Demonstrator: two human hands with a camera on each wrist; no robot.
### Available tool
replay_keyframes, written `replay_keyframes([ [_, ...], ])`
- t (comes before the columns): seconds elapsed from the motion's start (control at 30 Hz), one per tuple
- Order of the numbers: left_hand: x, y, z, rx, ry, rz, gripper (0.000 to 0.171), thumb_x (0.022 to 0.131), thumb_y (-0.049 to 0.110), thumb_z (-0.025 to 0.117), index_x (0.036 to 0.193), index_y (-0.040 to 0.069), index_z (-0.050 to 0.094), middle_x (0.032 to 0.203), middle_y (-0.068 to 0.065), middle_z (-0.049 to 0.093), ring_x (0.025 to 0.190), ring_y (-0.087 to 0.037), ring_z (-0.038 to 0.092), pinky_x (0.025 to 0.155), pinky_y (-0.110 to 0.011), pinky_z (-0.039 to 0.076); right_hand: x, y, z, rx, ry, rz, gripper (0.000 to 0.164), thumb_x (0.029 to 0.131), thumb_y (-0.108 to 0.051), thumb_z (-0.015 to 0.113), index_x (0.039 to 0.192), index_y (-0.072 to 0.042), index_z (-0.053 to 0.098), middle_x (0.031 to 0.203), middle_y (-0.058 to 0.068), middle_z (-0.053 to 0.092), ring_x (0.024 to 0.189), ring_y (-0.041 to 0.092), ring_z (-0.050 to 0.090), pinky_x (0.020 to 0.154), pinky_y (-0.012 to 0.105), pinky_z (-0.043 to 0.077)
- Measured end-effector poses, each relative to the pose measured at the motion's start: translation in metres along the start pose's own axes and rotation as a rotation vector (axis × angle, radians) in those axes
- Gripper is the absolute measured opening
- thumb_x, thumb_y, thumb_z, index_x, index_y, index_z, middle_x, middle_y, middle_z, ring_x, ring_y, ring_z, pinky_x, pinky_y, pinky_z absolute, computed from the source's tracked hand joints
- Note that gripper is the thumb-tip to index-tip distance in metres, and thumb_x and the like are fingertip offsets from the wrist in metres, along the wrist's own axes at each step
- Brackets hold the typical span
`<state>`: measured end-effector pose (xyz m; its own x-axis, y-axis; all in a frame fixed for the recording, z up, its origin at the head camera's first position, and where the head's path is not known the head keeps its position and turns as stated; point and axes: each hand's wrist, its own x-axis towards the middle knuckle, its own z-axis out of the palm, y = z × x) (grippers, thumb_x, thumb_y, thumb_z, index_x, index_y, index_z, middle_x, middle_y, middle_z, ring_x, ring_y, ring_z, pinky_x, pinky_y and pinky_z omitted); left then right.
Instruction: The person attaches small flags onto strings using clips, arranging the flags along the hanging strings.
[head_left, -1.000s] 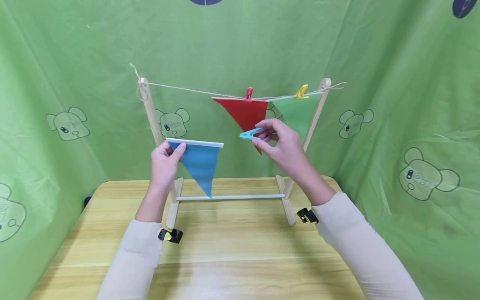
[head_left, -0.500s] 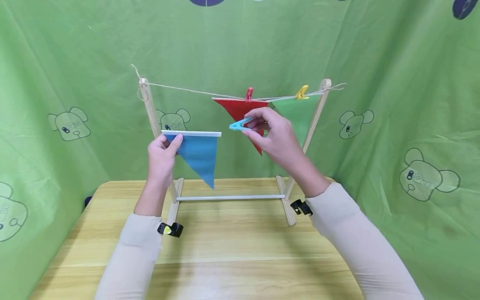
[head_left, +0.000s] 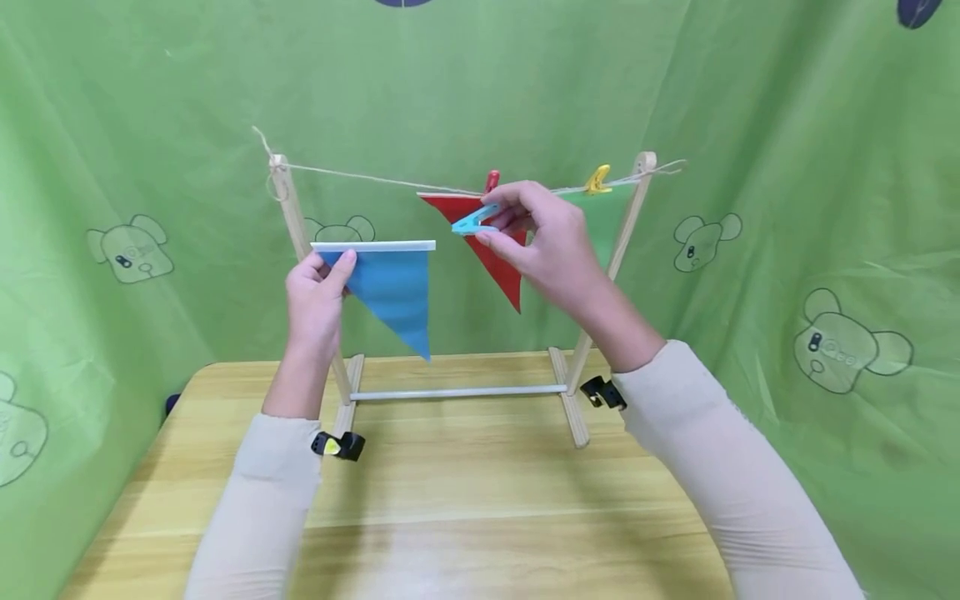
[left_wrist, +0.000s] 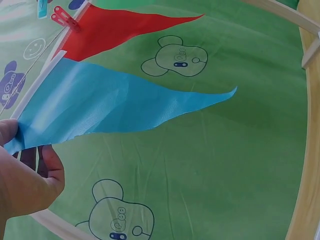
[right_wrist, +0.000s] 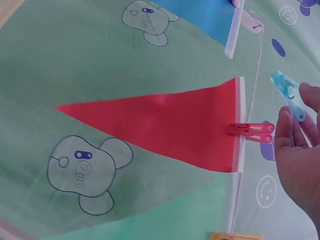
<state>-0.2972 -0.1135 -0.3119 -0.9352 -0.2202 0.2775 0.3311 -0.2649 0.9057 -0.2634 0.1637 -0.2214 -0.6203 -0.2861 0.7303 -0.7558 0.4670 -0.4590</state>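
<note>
My left hand [head_left: 317, 300] pinches a blue triangular flag [head_left: 393, 287] near the left end of its white top strip, thumb in front. The flag hangs point down, below the string [head_left: 360, 174] and apart from it in the head view. Between thumb and fingers my right hand [head_left: 543, 233] holds a light blue clothespin [head_left: 474, 222], its nose pointing left. Behind that hand, a red flag [right_wrist: 175, 127] hangs from the string by a red clothespin [right_wrist: 252, 131]. A green flag [head_left: 609, 221] hangs at the right under a yellow clothespin [head_left: 597, 180], partly hidden by my right hand.
Two wooden posts [head_left: 292, 208] carry the string, with a white rod [head_left: 457, 392] joining their feet. This stand is on a wood-grain table [head_left: 450, 483]. Green curtains [head_left: 787, 167] with printed animal heads surround it on the back and sides.
Both hands have risen toward the string, the left with the blue flag and the right with the light blue clothespin. The right hand has also moved left, and the flag's strip is now more level.
</note>
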Motion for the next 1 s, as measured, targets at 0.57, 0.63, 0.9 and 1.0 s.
replay_keyframes([
  [0.57, 0.007, 0.017, 0.01, -0.092, 0.002, 0.011, 0.004, 0.099, 0.012, 0.07, 0.1, 0.009, 0.072, 0.098, -0.003, 0.07, 0.089, -0.014, 0.064, 0.077, -0.022, 0.055, 0.03, -0.019, -0.013, -0.128, -0.049, 0.057, 0.033, 0.09, -0.013, 0.081, 0.118, -0.001, 0.068, 0.105, 0.009, 0.071, 0.09, 0.011, 0.067, 0.085, 0.02, 0.057],
  [0.63, 0.008, 0.018, 0.012, -0.083, 0.002, 0.012, 0.004, 0.099, 0.012, 0.07, 0.1, 0.009, 0.072, 0.096, -0.002, 0.069, 0.086, -0.013, 0.062, 0.073, -0.021, 0.053, 0.034, -0.021, -0.013, -0.128, -0.059, 0.063, 0.033, 0.09, -0.013, 0.081, 0.118, -0.001, 0.067, 0.106, 0.008, 0.071, 0.09, 0.011, 0.066, 0.085, 0.02, 0.057],
  [0.9, 0.015, 0.022, 0.016, -0.08, -0.005, 0.002, 0.014, 0.098, 0.012, 0.071, 0.108, 0.004, 0.072, 0.102, -0.004, 0.071, 0.09, -0.015, 0.065, 0.077, -0.023, 0.057, 0.049, -0.031, -0.012, -0.168, -0.099, 0.081, 0.033, 0.092, -0.015, 0.079, 0.12, -0.002, 0.067, 0.105, 0.006, 0.07, 0.091, 0.01, 0.064, 0.086, 0.02, 0.055],
  [1.0, 0.017, 0.025, 0.016, -0.067, 0.005, 0.01, 0.013, 0.098, 0.013, 0.071, 0.108, 0.005, 0.073, 0.101, -0.004, 0.072, 0.087, -0.014, 0.064, 0.071, -0.022, 0.054, 0.055, -0.034, -0.011, -0.19, -0.116, 0.077, 0.032, 0.093, -0.016, 0.078, 0.12, -0.002, 0.068, 0.105, 0.006, 0.07, 0.091, 0.01, 0.064, 0.086, 0.021, 0.055],
])
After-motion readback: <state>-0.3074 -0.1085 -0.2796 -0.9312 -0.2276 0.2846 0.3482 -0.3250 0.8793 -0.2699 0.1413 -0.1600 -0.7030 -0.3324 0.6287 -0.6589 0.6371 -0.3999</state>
